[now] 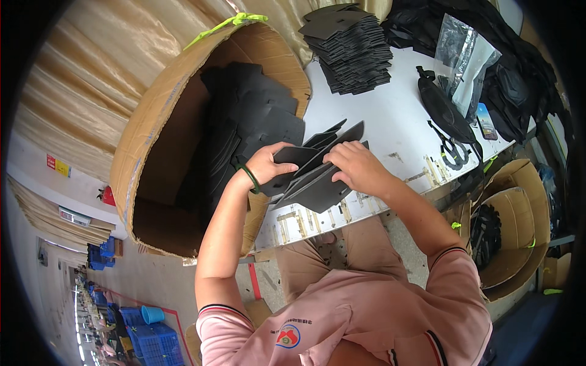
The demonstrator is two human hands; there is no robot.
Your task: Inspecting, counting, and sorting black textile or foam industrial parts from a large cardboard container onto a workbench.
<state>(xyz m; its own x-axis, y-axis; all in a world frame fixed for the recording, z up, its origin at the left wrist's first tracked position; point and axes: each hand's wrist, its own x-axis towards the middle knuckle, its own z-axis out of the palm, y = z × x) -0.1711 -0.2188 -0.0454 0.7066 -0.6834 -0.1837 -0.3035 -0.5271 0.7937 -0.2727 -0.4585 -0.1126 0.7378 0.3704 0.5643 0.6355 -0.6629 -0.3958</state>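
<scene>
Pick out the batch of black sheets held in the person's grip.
The fanned sheets over the white table, between left grip and right grip; another batch lies inside the big cardboard box, and a third is stacked by the curtain.

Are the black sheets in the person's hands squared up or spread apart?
Spread apart: gaps show between some of the black sheets, and their edges stick out at different angles.

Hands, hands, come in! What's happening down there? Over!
Left hand: holding thin flat black sheets. Right hand: gripping the same fanned bunch. Close on the left: large open brown cardboard box.
</scene>
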